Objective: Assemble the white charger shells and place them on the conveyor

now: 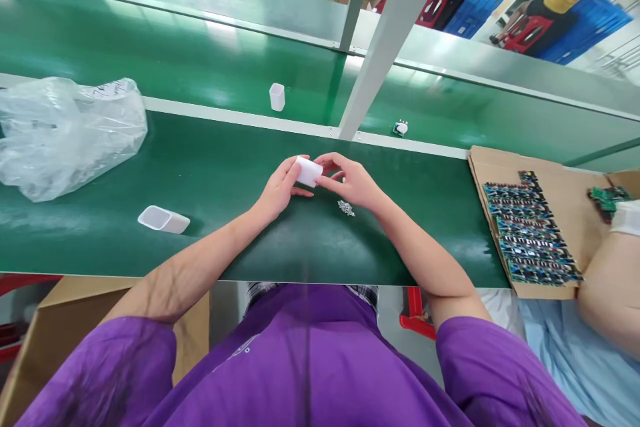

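Observation:
Between my two hands is a small white plastic housing (pixel 309 172), held above the green work surface. My left hand (pixel 281 185) wraps its fingers and thumb round the left side of the housing. With thumb and fingers, my right hand (pixel 350 180) grips the right end of it; whether a small part is also in those fingers is hidden. Just below the right hand lies a little heap of tiny metal pieces, apparently screws (pixel 345 207). A longer white plastic housing (pixel 164 219) rests on its side to the left, its open end facing left.
A clear plastic bag (pixel 75 133) lies at the left. Another white housing (pixel 277 97) and a small circuit part (pixel 400 127) sit on the strip beyond. A metal post (pixel 373 57) rises in front. At the right, cardboard (pixel 565 213) bears rows of circuit boards beside a co-worker's arm (pixel 613 287).

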`<state>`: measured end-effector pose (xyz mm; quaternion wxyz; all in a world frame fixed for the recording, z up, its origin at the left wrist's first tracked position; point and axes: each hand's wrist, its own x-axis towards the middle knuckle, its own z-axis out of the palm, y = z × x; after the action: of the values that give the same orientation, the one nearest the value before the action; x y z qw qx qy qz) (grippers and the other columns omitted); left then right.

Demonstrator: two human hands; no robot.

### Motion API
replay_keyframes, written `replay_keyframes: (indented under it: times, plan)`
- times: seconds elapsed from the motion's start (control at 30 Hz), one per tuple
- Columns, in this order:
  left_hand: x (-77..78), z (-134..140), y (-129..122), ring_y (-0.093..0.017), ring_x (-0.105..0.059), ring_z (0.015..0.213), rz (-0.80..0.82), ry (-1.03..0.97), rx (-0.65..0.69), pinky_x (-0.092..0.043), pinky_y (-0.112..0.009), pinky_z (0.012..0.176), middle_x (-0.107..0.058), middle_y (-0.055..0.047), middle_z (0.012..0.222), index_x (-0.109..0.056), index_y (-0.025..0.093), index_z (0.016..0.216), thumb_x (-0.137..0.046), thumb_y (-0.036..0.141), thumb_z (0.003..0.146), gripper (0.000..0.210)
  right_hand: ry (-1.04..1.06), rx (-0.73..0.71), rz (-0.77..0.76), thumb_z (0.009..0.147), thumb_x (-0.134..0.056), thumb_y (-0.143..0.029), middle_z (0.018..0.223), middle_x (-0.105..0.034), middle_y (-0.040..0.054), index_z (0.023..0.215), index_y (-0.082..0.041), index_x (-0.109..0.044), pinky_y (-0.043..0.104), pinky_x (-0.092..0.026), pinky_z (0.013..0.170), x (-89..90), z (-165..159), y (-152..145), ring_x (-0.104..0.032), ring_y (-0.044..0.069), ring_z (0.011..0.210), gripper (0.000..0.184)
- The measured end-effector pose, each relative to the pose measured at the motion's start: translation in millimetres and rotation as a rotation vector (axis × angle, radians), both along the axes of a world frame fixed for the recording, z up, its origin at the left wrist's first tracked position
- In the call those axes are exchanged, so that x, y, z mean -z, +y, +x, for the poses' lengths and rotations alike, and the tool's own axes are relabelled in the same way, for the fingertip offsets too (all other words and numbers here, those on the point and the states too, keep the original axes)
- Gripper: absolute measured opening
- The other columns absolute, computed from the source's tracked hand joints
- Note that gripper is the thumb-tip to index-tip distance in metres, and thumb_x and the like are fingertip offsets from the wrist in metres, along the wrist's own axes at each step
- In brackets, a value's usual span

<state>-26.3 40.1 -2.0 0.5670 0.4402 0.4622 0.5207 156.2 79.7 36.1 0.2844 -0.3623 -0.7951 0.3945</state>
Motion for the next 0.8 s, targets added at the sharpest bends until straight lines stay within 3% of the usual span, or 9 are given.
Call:
replay_keyframes:
  times: [0.17, 0.27, 0.43, 0.6, 0.8]
  plan:
    - [0.3, 1.6, -2.1, -0.015, -0.065, 0.078, -0.053, 0.094, 0.026, -0.059, -0.025, 0.059, -0.065, -0.006, 0.095, -0.057, 0.017, 0.111, -0.056, 0.060, 0.082, 0.051, -0.219, 0.162, 0.133, 0.088, -0.055, -0.028, 0.085, -0.068, 0.0037, 0.093, -0.019, -0.067, 0.029, -0.053, 0.065, 12.2, 56.6, -40.4, -0.062, 0.015, 0.071, 0.016]
    - [1.0, 1.7, -2.0, -0.014, -0.066, 0.073, -0.094, 0.090, 0.045, -0.059, -0.025, 0.057, -0.066, -0.005, 0.091, -0.058, 0.017, 0.110, -0.056, 0.059, 0.083, 0.050, -0.389, 0.202, 0.208, 0.090, -0.051, -0.024, 0.086, -0.070, 0.0049, 0.089, -0.021, -0.069, 0.031, -0.053, 0.064, 24.1, 77.3, -61.3, -0.063, 0.017, 0.072, 0.018]
    - [1.0, 1.5, -1.8, -0.013, -0.066, 0.065, -0.118, 0.082, 0.057, -0.057, -0.024, 0.055, -0.066, -0.005, 0.087, -0.059, 0.016, 0.109, -0.056, 0.057, 0.085, 0.047, -0.559, 0.204, 0.395, 0.094, -0.051, -0.027, 0.088, -0.071, 0.0048, 0.090, -0.023, -0.070, 0.033, -0.052, 0.069, 38.2, 77.7, -74.0, -0.064, 0.020, 0.082, 0.020]
    - [-1.5, 1.5, -1.9, -0.012, -0.065, 0.064, -0.130, 0.089, 0.057, -0.057, -0.023, 0.053, -0.067, -0.005, 0.086, -0.059, 0.016, 0.108, -0.056, 0.057, 0.085, 0.047, -0.635, 0.194, 0.510, 0.097, -0.049, -0.026, 0.086, -0.071, 0.0032, 0.087, -0.022, -0.069, 0.030, -0.048, 0.066, 37.6, 70.2, -75.7, -0.063, 0.018, 0.078, 0.023]
    - [-6.6, 2.9, -3.2, -0.011, -0.065, 0.062, -0.140, 0.101, 0.063, -0.056, -0.022, 0.051, -0.065, -0.003, 0.084, -0.059, 0.015, 0.108, -0.056, 0.053, 0.086, 0.044, -0.651, 0.222, 0.458, 0.097, -0.047, -0.022, 0.087, -0.070, 0.0046, 0.087, -0.019, -0.067, 0.028, -0.047, 0.069, 37.1, 67.1, -79.9, -0.063, 0.017, 0.081, 0.022]
